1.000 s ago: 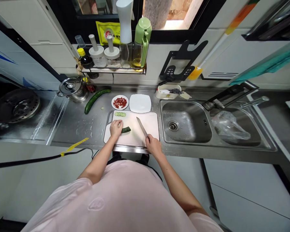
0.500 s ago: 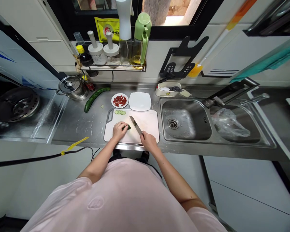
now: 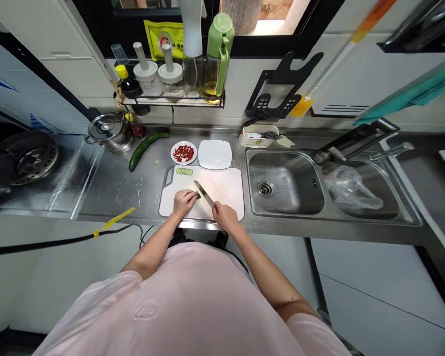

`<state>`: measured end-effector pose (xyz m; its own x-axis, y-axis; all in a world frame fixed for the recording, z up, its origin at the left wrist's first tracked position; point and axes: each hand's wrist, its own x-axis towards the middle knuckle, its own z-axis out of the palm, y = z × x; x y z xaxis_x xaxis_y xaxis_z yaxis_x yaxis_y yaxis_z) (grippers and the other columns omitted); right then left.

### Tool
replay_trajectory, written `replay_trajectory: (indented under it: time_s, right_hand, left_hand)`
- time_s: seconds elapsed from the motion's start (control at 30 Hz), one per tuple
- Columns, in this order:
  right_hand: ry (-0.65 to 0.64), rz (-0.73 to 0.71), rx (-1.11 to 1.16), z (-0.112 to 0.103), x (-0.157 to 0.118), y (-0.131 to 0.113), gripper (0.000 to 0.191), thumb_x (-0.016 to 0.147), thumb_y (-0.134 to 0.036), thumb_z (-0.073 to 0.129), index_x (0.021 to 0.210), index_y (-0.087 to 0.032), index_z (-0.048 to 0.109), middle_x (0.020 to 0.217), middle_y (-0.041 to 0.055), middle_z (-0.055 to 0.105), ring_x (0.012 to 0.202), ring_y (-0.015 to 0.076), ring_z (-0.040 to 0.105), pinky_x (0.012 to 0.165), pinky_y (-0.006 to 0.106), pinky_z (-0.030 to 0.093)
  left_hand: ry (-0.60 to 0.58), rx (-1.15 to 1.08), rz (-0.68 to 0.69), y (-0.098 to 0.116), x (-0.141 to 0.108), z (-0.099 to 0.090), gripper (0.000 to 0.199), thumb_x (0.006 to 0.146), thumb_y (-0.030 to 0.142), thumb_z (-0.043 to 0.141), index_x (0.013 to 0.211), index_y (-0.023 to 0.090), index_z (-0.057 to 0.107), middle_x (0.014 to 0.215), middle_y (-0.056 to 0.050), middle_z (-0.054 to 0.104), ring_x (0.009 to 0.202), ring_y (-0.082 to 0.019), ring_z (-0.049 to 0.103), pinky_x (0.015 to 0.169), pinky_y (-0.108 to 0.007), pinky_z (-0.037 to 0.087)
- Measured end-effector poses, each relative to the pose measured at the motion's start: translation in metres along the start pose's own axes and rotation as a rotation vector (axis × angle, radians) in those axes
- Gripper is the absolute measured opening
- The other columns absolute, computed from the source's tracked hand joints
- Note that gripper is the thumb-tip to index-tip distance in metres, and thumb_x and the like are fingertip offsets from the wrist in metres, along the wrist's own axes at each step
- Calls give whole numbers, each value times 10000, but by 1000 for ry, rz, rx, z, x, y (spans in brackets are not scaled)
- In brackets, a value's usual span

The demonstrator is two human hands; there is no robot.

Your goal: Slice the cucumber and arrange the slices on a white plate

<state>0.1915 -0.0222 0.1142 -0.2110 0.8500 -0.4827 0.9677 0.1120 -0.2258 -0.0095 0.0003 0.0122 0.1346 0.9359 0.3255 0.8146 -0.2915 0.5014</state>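
On the white cutting board (image 3: 226,185) my left hand (image 3: 184,201) presses down on a short green cucumber piece (image 3: 198,195), which is mostly hidden under my fingers. My right hand (image 3: 225,217) grips the handle of a kitchen knife (image 3: 203,193), whose blade angles up and left and meets the cucumber piece right beside my left fingers. Several thin cucumber slices (image 3: 184,171) lie in a row at the board's far left edge.
Behind the board are a plate of chopped red chilli (image 3: 183,153), a white square plate (image 3: 214,154), a whole cucumber (image 3: 147,148) and a lidded steel pot (image 3: 106,131). A double sink (image 3: 285,188) lies to the right; a condiment shelf (image 3: 170,99) hangs above.
My right hand has brought the knife leftward across the board until the blade reached the cucumber piece. My left hand has closed further over the piece.
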Motion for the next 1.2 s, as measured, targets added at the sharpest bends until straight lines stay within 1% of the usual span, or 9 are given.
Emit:
replay_trajectory:
  time_s: [0.17,0.4,0.7,0.87,1.03,1.2]
  right_hand:
    - [-15,-3,-23,-1,-1,-5,286,960,-297,287,1087,-201,524,962,94,656,888,208,614,707,276,354]
    - [2,-11,-21,3,1,-6,270,947,-289,296,1054,-197,527,932,90,661,859,214,621,685,278,358]
    - [-34,-13,-15,4,2,-7,292,958,-294,281,1095,-192,518,970,103,653,890,211,615,723,281,365]
    - [-31,-13,-29,5,0,-10,271,955,-277,298,1082,-183,517,948,102,656,880,212,619,709,276,369]
    - [-59,-25,-37,7,-7,-5,248,951,-234,308,1052,-176,526,937,105,660,866,216,624,694,275,372]
    - [-98,-31,-41,8,-17,4,252,945,-236,320,1041,-170,544,933,110,660,864,216,622,689,273,373]
  left_hand:
    - [44,69,47,-3,-4,5,223,875,347,515,978,260,693,932,-54,657,842,-171,572,757,-312,390]
    - [45,114,73,-5,-4,8,226,880,350,505,980,268,691,938,-54,653,845,-172,566,751,-312,377]
    - [40,133,91,-6,-4,8,229,878,346,505,996,277,689,939,-54,655,853,-177,562,755,-317,373]
    - [32,132,89,-6,-5,8,236,880,343,499,1007,275,686,950,-57,655,862,-181,561,759,-322,373]
    - [38,137,94,-6,-5,8,227,879,340,500,982,269,690,956,-57,660,865,-185,564,763,-327,375]
    - [42,127,97,-7,-6,9,215,878,332,504,977,274,686,961,-49,663,877,-182,569,769,-327,376]
